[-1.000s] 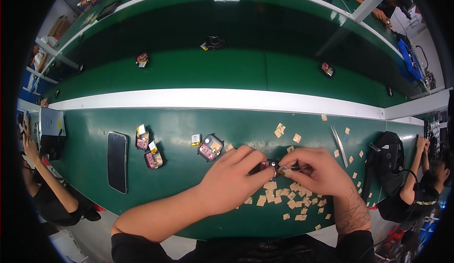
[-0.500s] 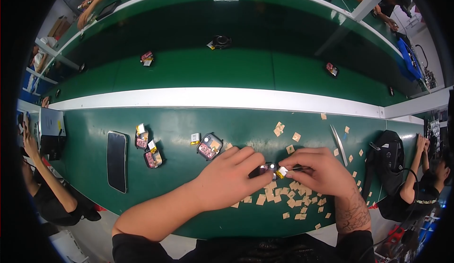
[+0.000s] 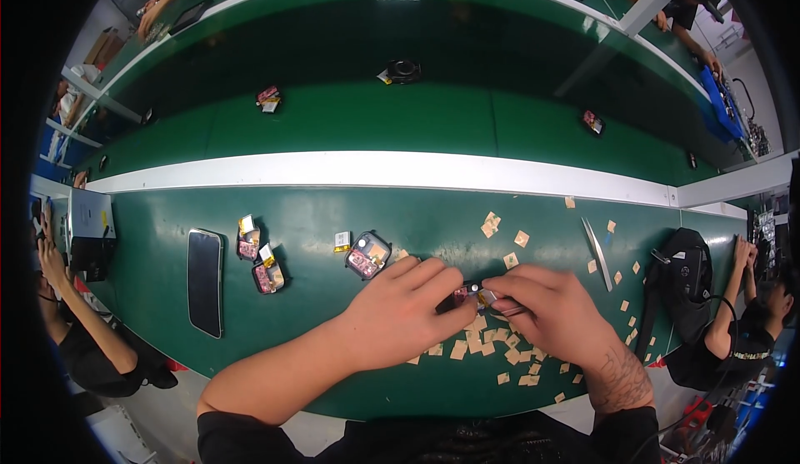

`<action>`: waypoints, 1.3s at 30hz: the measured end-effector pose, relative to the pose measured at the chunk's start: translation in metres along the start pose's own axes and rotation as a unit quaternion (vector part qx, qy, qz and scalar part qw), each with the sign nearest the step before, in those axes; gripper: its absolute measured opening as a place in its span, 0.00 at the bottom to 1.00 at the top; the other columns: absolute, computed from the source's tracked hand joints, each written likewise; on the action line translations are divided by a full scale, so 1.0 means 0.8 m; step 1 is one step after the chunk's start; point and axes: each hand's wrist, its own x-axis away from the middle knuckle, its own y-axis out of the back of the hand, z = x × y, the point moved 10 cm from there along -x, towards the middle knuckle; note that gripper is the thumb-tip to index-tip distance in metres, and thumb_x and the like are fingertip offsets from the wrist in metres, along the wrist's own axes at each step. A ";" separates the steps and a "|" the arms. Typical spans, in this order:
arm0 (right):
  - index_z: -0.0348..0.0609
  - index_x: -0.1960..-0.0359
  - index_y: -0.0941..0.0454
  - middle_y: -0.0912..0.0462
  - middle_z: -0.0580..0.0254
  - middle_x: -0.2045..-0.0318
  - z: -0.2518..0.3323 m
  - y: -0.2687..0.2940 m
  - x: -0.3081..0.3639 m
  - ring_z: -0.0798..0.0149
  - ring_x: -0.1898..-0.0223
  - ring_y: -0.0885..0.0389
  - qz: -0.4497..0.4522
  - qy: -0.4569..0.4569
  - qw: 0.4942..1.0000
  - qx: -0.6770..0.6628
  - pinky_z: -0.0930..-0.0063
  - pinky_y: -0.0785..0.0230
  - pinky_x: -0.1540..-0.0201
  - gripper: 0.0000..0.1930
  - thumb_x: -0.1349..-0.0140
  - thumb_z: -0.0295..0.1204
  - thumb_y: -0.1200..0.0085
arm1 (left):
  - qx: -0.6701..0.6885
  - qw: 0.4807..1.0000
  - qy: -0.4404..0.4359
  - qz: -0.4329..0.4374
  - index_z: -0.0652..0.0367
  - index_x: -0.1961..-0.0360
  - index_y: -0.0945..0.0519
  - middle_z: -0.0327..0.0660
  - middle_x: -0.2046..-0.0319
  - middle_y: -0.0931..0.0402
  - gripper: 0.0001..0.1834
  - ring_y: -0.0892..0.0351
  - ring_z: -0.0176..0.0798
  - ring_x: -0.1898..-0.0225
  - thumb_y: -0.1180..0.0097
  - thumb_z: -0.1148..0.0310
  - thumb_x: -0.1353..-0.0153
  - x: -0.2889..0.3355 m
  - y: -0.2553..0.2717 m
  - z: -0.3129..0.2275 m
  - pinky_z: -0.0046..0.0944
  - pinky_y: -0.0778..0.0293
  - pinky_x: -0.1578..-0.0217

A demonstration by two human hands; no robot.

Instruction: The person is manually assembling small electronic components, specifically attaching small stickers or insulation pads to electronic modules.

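Note:
My left hand (image 3: 412, 310) is closed around a small black electronics case (image 3: 463, 291), its fingers hiding most of it. A pink circuit board shows inside. My right hand (image 3: 554, 305) is pinched on slim metal tweezers (image 3: 514, 309), with the tips at the case's right side by a small yellow-and-silver battery (image 3: 486, 299). Left of my hands lies an open black case (image 3: 369, 255) with a pink board, a pouch battery (image 3: 342, 241) beside it. Two similar cases (image 3: 248, 247) (image 3: 269, 277) sit farther left. Small tan adhesive pads (image 3: 475, 343) lie scattered beneath and around my right hand.
A phone (image 3: 206, 285) lies at the left. Another pair of tweezers (image 3: 597, 255) and a black bag (image 3: 687, 272) are at the right. Beyond a white rail (image 3: 375, 170), a green conveyor belt (image 3: 375, 126) carries several cases. Co-workers sit at both sides.
My right hand has shifted slightly left and turned, bringing the tweezers closer against the case; the battery is now mostly covered by fingers. Cases on the belt have moved right.

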 end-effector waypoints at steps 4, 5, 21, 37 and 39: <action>0.40 0.46 0.15 0.14 0.59 0.60 0.009 -0.010 0.001 0.51 0.65 0.11 -0.007 0.026 0.999 0.033 0.60 0.15 0.62 0.16 0.37 0.21 0.32 | -0.009 1.000 0.003 0.003 0.48 0.58 0.11 0.34 0.61 0.25 0.11 0.21 0.39 0.60 0.29 0.66 0.43 -0.001 0.001 -0.002 0.40 0.27 0.61; 0.40 0.46 0.15 0.14 0.59 0.60 0.008 -0.012 0.001 0.51 0.65 0.11 -0.006 0.026 0.999 0.033 0.60 0.15 0.62 0.16 0.37 0.21 0.32 | -0.009 1.000 0.004 0.003 0.48 0.58 0.11 0.34 0.61 0.25 0.11 0.21 0.39 0.60 0.29 0.66 0.43 -0.001 0.000 -0.001 0.40 0.27 0.61; 0.37 0.51 0.12 0.12 0.57 0.60 -0.010 -0.014 -0.006 0.62 0.66 0.11 0.003 -0.079 0.995 -0.066 0.71 0.15 0.65 0.12 0.36 0.21 0.28 | 0.043 0.998 0.037 -0.011 0.52 0.49 0.15 0.36 0.60 0.25 0.19 0.21 0.43 0.58 0.26 0.64 0.42 0.005 0.000 0.009 0.44 0.26 0.59; 0.36 0.49 0.13 0.14 0.54 0.62 0.007 -0.011 0.000 0.55 0.67 0.11 -0.041 -0.062 0.997 -0.007 0.66 0.17 0.66 0.14 0.36 0.16 0.33 | 0.062 0.997 0.039 -0.024 0.53 0.48 0.17 0.38 0.60 0.26 0.21 0.21 0.45 0.58 0.27 0.65 0.42 0.005 -0.003 0.006 0.46 0.25 0.59; 0.36 0.49 0.13 0.14 0.54 0.62 0.008 -0.011 -0.001 0.54 0.67 0.11 -0.034 -0.066 0.997 -0.004 0.66 0.17 0.66 0.14 0.36 0.16 0.34 | 0.063 0.997 0.038 -0.028 0.53 0.48 0.17 0.39 0.60 0.27 0.21 0.21 0.45 0.58 0.27 0.65 0.42 0.005 -0.001 0.005 0.46 0.24 0.59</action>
